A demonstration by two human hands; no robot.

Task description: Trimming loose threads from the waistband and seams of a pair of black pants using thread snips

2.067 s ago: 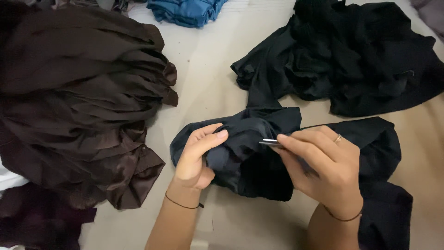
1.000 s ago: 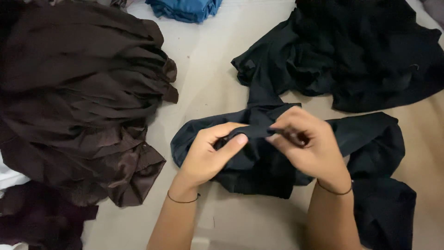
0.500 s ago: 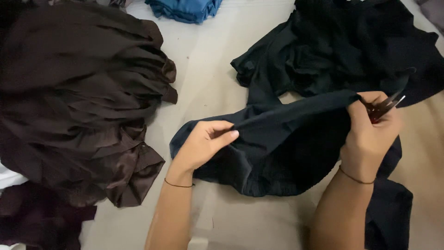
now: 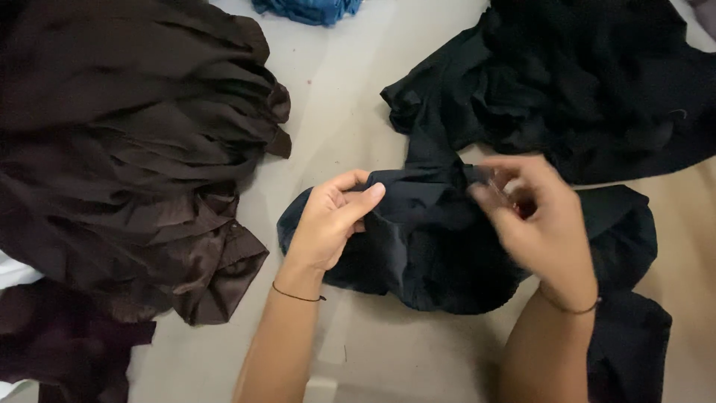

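Black cloth (image 4: 425, 246) lies bunched on the pale floor (image 4: 335, 112) between a brown pile (image 4: 127, 149) and a black heap (image 4: 597, 82), its edge pinched by the left hand (image 4: 328, 224) while the blurred right hand (image 4: 537, 220) (grip unclear) hovers over it.

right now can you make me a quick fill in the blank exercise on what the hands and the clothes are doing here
1. The left hand pinches a fold of the ____ garment.
2. The pile of brown cloth lies to the ____ of both hands.
3. The right hand is blurred, and each wrist wears a thin ____.
4. A bit of ____ fabric shows at the top edge.

Missing words: black; left; bracelet; blue
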